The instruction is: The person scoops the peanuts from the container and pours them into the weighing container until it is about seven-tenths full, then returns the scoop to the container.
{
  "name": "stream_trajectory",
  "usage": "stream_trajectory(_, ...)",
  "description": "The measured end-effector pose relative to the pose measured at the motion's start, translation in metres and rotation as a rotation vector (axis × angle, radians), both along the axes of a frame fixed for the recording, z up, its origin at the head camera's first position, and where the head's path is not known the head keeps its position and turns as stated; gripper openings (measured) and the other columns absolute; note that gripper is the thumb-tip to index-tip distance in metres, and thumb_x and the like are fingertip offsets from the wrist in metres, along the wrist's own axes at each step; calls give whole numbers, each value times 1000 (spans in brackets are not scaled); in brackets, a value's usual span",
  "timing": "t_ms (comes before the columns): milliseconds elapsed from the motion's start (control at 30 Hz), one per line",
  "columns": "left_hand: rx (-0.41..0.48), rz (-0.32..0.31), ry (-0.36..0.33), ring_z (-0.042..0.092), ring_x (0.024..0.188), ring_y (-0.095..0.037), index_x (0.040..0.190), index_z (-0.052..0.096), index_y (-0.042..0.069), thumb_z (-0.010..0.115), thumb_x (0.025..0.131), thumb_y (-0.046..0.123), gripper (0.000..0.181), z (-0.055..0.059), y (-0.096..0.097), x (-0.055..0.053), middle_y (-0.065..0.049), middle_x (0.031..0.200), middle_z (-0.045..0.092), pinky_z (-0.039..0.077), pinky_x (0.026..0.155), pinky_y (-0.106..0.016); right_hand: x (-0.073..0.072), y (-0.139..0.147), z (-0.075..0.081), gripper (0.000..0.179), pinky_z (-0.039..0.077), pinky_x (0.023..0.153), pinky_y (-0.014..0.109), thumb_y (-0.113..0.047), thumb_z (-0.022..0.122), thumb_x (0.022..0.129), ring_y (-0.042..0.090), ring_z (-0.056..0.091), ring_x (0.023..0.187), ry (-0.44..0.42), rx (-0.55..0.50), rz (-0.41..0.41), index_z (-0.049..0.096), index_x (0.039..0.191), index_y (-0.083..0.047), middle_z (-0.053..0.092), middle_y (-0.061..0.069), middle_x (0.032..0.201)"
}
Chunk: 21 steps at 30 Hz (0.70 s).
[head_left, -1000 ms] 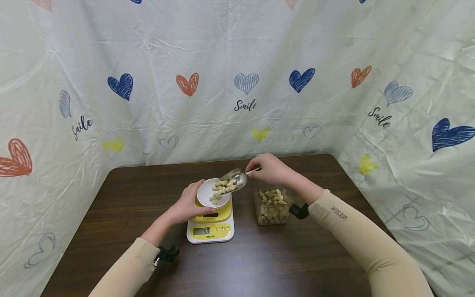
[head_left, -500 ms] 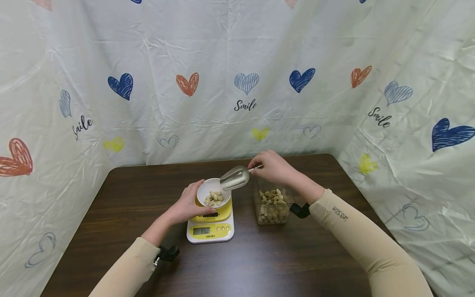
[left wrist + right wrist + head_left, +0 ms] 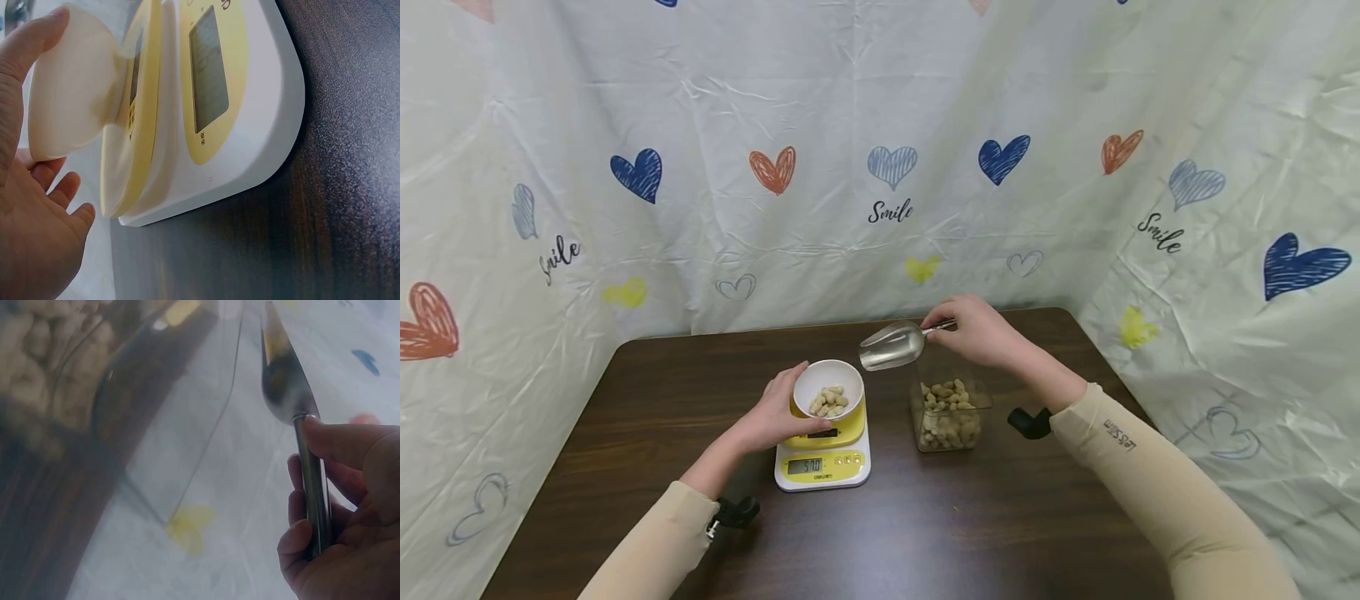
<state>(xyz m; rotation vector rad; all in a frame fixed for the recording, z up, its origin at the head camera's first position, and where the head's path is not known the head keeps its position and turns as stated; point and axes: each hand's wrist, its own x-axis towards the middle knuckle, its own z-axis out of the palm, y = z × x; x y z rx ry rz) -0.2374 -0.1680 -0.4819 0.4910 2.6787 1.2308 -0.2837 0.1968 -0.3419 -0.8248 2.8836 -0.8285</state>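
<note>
A white bowl (image 3: 808, 381) with several peanuts (image 3: 829, 402) in it stands on a yellow and white kitchen scale (image 3: 822, 482), whose display reads about 57.0. My left hand (image 3: 772, 415) holds the bowl from its left side, thumb at the near rim and fingers round the far side; the left wrist view shows the thumb on the bowl wall (image 3: 78, 87). By its handle my right hand (image 3: 977, 331) grips a metal scoop (image 3: 892, 346), raised to the right of the bowl. No peanuts show in the scoop. In the right wrist view the fingers curl round the handle (image 3: 315, 494).
Right of the scale, below my right hand, stands a clear plastic container (image 3: 917, 425) partly filled with peanuts. All of it rests on a dark wooden table (image 3: 925, 533). A pale curtain (image 3: 820, 275) printed with hearts hangs behind the table's far edge.
The peanuts slid from the scoop into the bowl. My right hand then drew the scoop up and right, away from the bowl. The scale reading rose from 5.0 to about 57.0.
</note>
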Motion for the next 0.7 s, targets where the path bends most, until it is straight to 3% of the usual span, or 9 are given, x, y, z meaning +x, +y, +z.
stream_trajectory(167,3,12,16,12,152,-35,165,8,13,88,73,55,129,6,0,2,-11,166,20,22,116,-62,5,22,8,18,49,89,47,-20,72,98,24,61,109,32,-25,-20,77,115,-16,69,2,114)
stream_trajectory(333,30,18,87,8,154,-28,166,5,23,86,73,61,129,26,10,7,-1,168,16,24,116,-61,10,48,13,17,49,89,49,-19,72,98,25,61,109,68,-10,-55,77,115,-17,70,2,114)
stream_trajectory(500,67,-40,115,10,153,-20,165,5,31,85,75,61,124,45,31,13,7,167,15,26,116,-58,16,67,17,16,46,92,50,-18,72,98,28,60,111,113,36,-60,78,113,-16,71,3,113)
stream_trajectory(700,100,-121,106,13,153,-14,165,5,35,82,77,64,120,55,62,17,11,166,17,27,117,-53,21,79,18,17,48,92,51,-19,71,99,29,65,108,94,82,-53,78,114,-14,74,4,112)
